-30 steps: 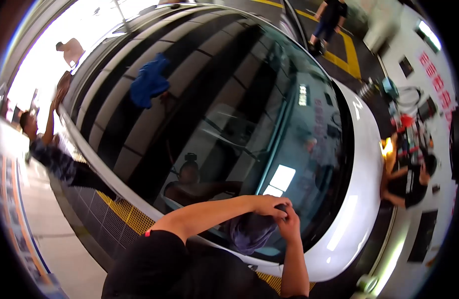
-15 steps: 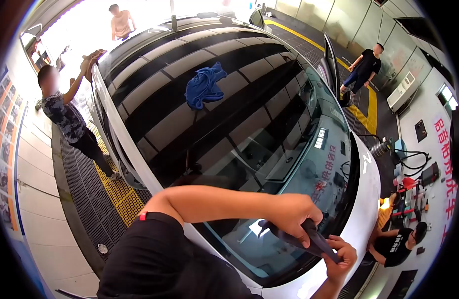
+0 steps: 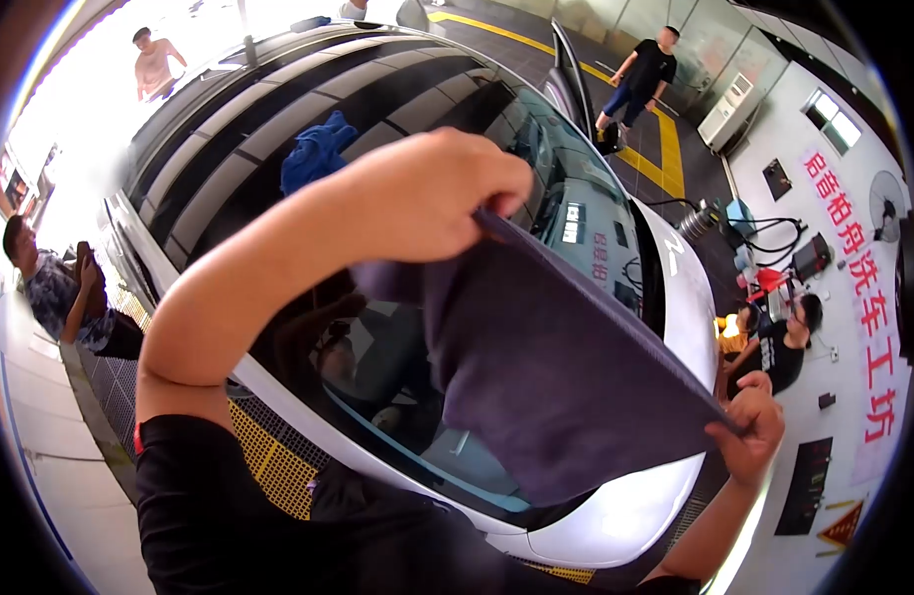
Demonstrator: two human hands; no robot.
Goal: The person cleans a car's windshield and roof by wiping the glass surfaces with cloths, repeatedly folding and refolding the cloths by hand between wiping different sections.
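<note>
A dark grey-purple cloth hangs spread between my hands, above the windshield of a white car. My left hand is closed on its upper left corner, with the arm raised across the view. At the lower right, my right hand pinches the opposite corner. The top edge is pulled taut between them, and the lower part drapes loosely. Beyond my left forearm, a crumpled blue cloth lies on the dark glossy roof, partly hidden by the arm.
A person in a patterned shirt stands left of the car, holding something dark. Another person in black is by the open car door. Two more people are near equipment and hoses at right. Yellow floor grating lies below.
The cloth has gone from bunched to stretched out. My left hand has moved up and left, my right hand up and right. The view has shifted, and the person at left has left the roof edge.
</note>
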